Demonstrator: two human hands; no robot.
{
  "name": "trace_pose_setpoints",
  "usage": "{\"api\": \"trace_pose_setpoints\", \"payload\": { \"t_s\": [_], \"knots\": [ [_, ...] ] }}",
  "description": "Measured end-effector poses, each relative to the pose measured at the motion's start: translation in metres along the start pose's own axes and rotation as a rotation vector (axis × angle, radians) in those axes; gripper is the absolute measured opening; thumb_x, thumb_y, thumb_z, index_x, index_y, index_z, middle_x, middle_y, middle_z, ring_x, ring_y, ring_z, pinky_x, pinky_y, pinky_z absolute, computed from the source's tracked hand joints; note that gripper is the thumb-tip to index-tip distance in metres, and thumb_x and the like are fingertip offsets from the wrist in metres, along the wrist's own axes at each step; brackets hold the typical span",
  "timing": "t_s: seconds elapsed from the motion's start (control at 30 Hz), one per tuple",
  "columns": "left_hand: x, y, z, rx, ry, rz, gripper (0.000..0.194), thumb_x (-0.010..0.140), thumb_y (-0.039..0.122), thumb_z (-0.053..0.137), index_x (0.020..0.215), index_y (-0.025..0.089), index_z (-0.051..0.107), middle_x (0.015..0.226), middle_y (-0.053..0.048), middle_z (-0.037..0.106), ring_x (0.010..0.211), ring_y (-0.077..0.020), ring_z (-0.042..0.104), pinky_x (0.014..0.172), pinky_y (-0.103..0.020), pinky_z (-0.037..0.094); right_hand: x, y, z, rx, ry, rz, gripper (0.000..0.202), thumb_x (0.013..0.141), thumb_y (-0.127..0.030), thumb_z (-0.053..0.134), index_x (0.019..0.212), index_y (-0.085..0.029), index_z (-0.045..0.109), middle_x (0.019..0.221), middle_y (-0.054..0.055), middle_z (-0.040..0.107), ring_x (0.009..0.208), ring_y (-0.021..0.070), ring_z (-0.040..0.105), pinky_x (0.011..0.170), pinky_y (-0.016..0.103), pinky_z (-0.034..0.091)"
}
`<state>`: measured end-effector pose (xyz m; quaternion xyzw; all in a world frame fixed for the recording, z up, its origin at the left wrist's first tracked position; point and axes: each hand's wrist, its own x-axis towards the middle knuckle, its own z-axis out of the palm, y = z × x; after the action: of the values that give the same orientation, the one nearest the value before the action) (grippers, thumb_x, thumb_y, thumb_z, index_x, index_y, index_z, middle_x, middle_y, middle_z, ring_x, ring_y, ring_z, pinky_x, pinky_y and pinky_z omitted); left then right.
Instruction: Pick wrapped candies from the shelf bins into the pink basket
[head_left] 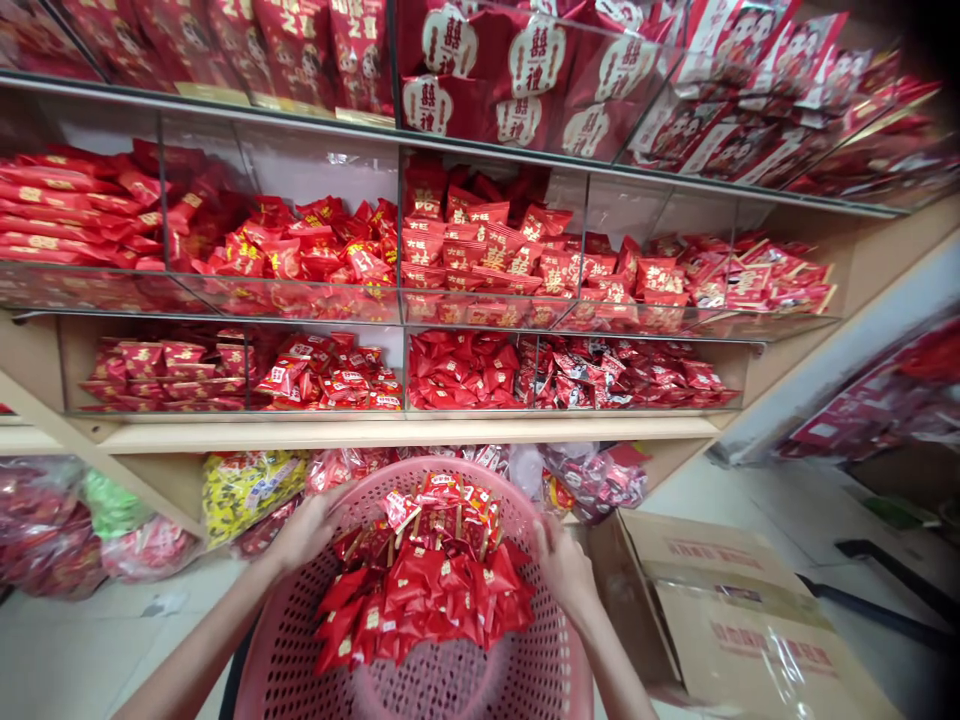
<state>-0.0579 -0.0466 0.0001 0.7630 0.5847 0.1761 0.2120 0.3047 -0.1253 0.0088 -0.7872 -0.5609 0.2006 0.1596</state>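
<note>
A pink perforated plastic basket fills the lower middle of the view and holds a heap of small red packets, some with gold print. My left hand grips the basket's rim on the left, its fingers curled over the edge. On the opposite side my right hand is closed round the rim as well. The packets lie between my two hands, and neither hand touches them.
Shelves with clear dividers hold many red packets in front. Plastic bags of packets, one yellow, sit under the lowest shelf. A taped cardboard box stands on the floor at the right, near black bars.
</note>
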Motion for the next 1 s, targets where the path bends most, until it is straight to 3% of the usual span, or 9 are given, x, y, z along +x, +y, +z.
{"api": "trace_pose_setpoints", "payload": {
  "t_s": [0.2,0.4,0.63,0.73,0.83,0.93,1.0],
  "knots": [
    [0.003,0.005,-0.014,0.054,-0.027,0.000,0.050,0.082,0.032,0.035,0.129,0.018,0.045,0.122,-0.004,0.058,0.113,-0.0200,0.052,0.096,-0.031,0.038,-0.002,0.010,0.024,0.102,0.055,0.029,0.043,0.088,-0.043,0.022,0.102,-0.021,0.056,0.082,0.008,0.066,0.078,0.0228,0.063,0.064,0.029,0.042],
    [0.006,0.006,-0.015,0.138,-0.011,-0.040,0.048,0.083,0.028,0.032,0.128,0.022,0.046,0.113,-0.001,0.064,0.109,-0.0192,0.055,0.092,-0.028,0.041,0.011,0.023,0.051,0.310,0.112,-0.033,0.044,0.086,-0.047,0.027,0.094,-0.021,0.061,0.071,0.006,0.066,0.067,0.0212,0.062,0.057,0.027,0.044],
    [0.031,0.015,-0.014,0.196,-0.025,0.019,0.047,0.084,0.027,0.032,0.129,0.023,0.044,0.124,-0.003,0.057,0.113,-0.0164,0.052,0.094,-0.027,0.039,0.008,0.035,0.058,0.397,0.188,-0.046,0.050,0.086,-0.053,0.026,0.094,-0.019,0.063,0.073,0.009,0.068,0.067,0.0224,0.064,0.060,0.028,0.046],
    [0.049,0.035,-0.011,0.292,-0.026,-0.082,0.043,0.085,0.038,0.031,0.115,0.018,0.055,0.113,-0.010,0.063,0.105,-0.0223,0.057,0.088,-0.033,0.042,0.003,0.034,0.055,0.395,0.205,-0.033,0.051,0.086,-0.054,0.026,0.093,-0.020,0.063,0.078,0.010,0.068,0.072,0.0229,0.065,0.062,0.028,0.047],
    [0.062,0.056,-0.004,0.362,-0.018,-0.260,0.059,0.085,0.055,0.021,0.088,0.013,0.063,0.091,-0.017,0.068,0.093,-0.0293,0.062,0.078,-0.039,0.045,-0.001,0.033,0.052,0.398,0.208,-0.032,0.050,0.086,-0.054,0.027,0.095,-0.020,0.062,0.082,0.009,0.069,0.077,0.0231,0.065,0.065,0.027,0.048],
    [0.064,0.062,0.006,0.370,0.056,-0.277,0.060,0.085,0.057,0.018,0.088,0.014,0.059,0.086,-0.017,0.068,0.085,-0.0288,0.064,0.072,-0.037,0.045,-0.004,0.034,0.054,0.395,0.200,-0.022,0.049,0.086,-0.054,0.027,0.095,-0.021,0.062,0.082,0.008,0.069,0.078,0.0230,0.065,0.064,0.027,0.048],
    [0.062,0.058,0.010,0.400,0.082,-0.204,0.052,0.086,0.055,0.023,0.093,0.015,0.056,0.082,-0.014,0.068,0.081,-0.0272,0.065,0.069,-0.034,0.045,-0.004,0.035,0.056,0.381,0.197,-0.027,0.047,0.086,-0.052,0.028,0.098,-0.021,0.062,0.082,0.008,0.069,0.078,0.0232,0.065,0.064,0.028,0.049]
  ]
}}
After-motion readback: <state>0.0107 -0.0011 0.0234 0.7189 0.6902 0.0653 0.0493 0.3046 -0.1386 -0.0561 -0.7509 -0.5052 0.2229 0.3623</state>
